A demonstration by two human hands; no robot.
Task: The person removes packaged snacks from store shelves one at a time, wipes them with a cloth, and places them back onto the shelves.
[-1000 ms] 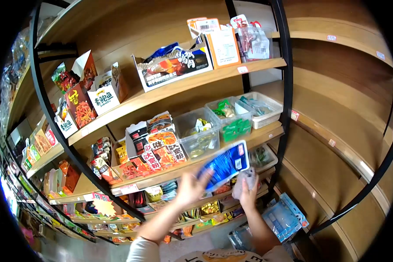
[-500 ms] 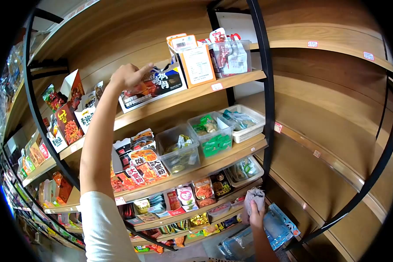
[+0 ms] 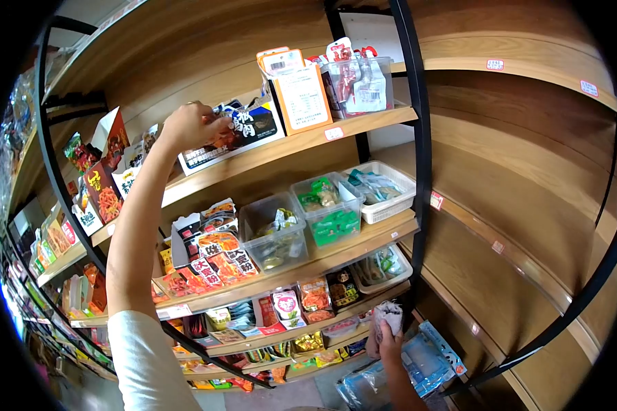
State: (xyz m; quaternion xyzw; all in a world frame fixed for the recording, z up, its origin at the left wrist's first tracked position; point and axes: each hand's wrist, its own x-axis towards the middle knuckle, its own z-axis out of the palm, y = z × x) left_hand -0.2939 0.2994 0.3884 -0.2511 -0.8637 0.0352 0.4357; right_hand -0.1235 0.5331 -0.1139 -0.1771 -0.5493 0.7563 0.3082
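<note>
In the head view, my left hand (image 3: 192, 127) reaches up to a black, white and blue snack box (image 3: 243, 137) on the upper shelf. Its fingers are curled over the box's left end and front edge. Packets poke out of the open top; the hand hides part of the printing. Touching the box's right side is an orange-and-white carton (image 3: 303, 101), and beyond that a clear tub (image 3: 363, 85) of red and white packets. Low on the right, my right hand (image 3: 389, 340) is closed around a crumpled grey cloth (image 3: 389, 316).
On the shelf below are red noodle-snack packets (image 3: 216, 264), two clear tubs, one of them a tub (image 3: 273, 236), and a white basket (image 3: 389, 202). A black upright post (image 3: 421, 151) separates this rack from wooden shelves at right. Blue plastic packaging (image 3: 421, 359) lies near the floor.
My left hand has shifted slightly left and its fingers have curled down onto the box. The right hand still holds the cloth, a little lower and further left. The view has shifted slightly.
</note>
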